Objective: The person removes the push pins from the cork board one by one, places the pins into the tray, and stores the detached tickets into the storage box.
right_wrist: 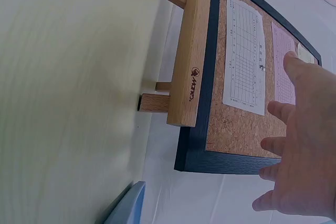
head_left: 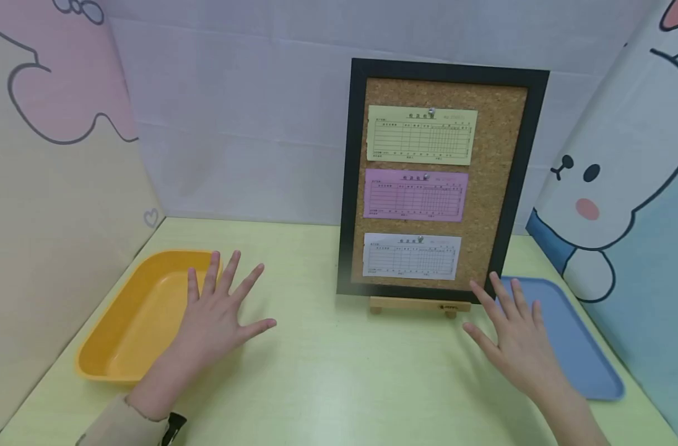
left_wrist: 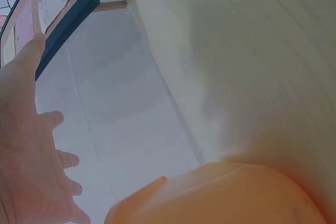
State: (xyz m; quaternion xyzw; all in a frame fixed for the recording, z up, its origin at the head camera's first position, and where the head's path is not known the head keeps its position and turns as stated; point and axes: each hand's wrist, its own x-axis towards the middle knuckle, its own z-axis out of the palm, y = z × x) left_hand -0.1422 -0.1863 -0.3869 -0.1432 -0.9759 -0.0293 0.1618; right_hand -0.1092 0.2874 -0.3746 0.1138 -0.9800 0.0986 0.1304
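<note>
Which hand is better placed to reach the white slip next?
Likely the right hand: empty and spread, it is nearer the white slip on the board; the left hand is near the yellow tray.

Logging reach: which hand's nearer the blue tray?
Right. In head view, the right hand overlaps the blue tray; the left hand is far left, by the yellow tray.

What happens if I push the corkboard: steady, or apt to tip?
The corkboard may tip or slide, standing tall on a narrower wooden ledge. Its thick frame suggests stiffness. The purple slip, with one visible pin, might swivel.
</note>
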